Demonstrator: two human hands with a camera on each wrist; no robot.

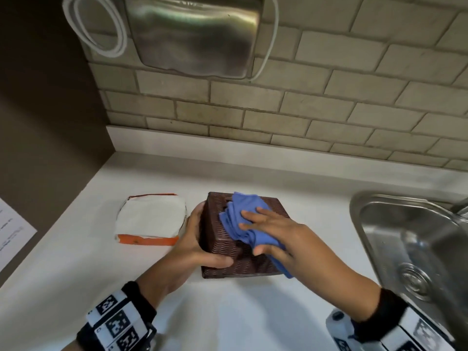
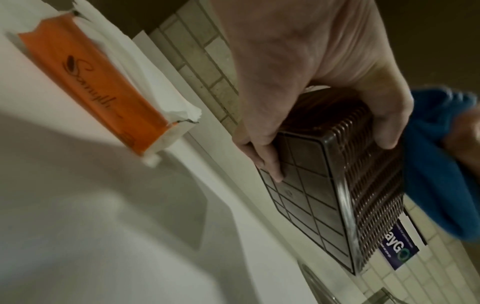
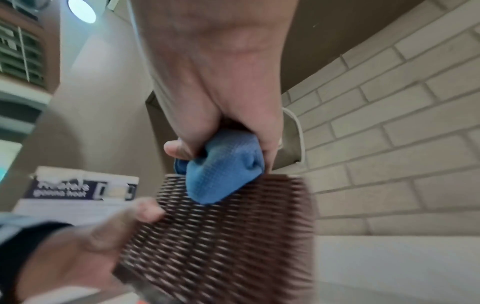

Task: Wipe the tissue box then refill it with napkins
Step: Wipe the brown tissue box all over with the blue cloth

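The brown woven tissue box (image 1: 243, 259) is tipped up off the white counter at the centre. My left hand (image 1: 202, 236) grips its left side, with fingers under the gridded bottom (image 2: 306, 205) and the thumb on the near wall. My right hand (image 1: 255, 231) presses a bunched blue cloth (image 1: 240, 224) on the box's top, with the thumb pinching the cloth's edge. In the right wrist view the blue cloth (image 3: 223, 181) is pinched against the box (image 3: 221, 242). A torn orange pack of white napkins (image 1: 152, 219) lies just left of the box.
A steel sink (image 1: 405, 236) is set into the counter (image 1: 228, 312) at the right. A tiled wall runs behind, with a steel hand dryer (image 1: 195, 36) and a looped white cable above. A brown side wall with a paper notice (image 1: 12, 224) closes the left.
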